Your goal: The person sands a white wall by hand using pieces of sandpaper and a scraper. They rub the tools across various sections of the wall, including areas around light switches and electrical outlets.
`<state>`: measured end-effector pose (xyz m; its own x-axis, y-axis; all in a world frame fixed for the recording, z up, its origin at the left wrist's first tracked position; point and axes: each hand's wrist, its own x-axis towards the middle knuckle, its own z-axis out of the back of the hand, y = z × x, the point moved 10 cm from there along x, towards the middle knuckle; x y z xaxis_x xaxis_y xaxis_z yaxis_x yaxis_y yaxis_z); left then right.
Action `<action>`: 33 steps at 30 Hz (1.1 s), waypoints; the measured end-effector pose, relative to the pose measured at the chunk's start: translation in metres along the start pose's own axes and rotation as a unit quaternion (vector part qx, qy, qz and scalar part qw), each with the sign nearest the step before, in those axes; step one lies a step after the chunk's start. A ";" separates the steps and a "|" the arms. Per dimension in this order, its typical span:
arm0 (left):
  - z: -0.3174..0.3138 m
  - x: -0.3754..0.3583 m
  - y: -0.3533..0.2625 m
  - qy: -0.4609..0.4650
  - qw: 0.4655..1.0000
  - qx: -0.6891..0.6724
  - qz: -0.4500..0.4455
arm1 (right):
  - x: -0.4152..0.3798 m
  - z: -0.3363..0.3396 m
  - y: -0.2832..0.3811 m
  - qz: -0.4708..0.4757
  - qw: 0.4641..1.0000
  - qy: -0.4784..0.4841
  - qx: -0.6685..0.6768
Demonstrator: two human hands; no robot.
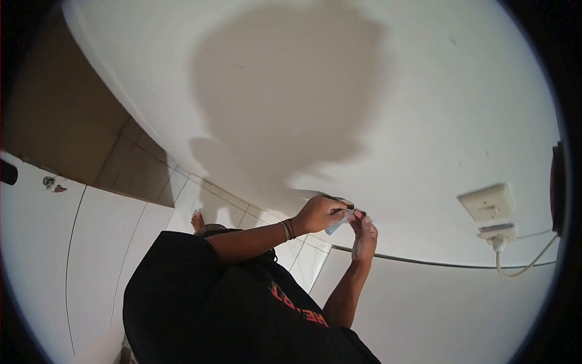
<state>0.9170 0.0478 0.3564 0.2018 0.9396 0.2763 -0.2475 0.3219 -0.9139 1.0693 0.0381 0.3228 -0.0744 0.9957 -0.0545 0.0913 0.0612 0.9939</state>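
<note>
My left hand (319, 213), with bracelets at its wrist, is closed in a pinch on a small, pale blue, see-through strip (337, 224). A thin dark edge shows by its fingertips. Right beside it, my right hand (365, 238) is raised with its fingertips bent together at the strip's other side. Those fingertips are blurred, and what lies between them is too small to tell. Both hands are close in front of the white wall (424, 121), almost touching each other.
A switch plate (487, 202) and a socket with a plug (499, 241) and white cord (520, 274) are on the wall at right. Tiled floor (209, 203) and a bare foot (197, 221) show below. White panels (103, 242) stand at left.
</note>
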 end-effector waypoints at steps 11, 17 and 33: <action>0.309 -0.068 0.047 -0.197 0.978 -0.066 0.032 | 0.030 -0.324 0.061 0.040 0.988 0.134 -0.068; 0.455 -0.145 0.131 -0.293 0.936 -0.165 0.107 | 0.059 -0.517 -0.031 0.058 0.924 0.278 -0.257; 0.287 -0.101 0.129 -0.055 0.984 -0.046 0.166 | 0.042 -0.328 -0.037 0.122 0.954 0.140 -0.237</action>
<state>0.5927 0.0281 0.2957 0.0198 0.9997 -0.0166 -0.1953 -0.0124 -0.9807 0.7368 0.0551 0.3146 -0.3775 0.9145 0.1453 -0.3145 -0.2742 0.9088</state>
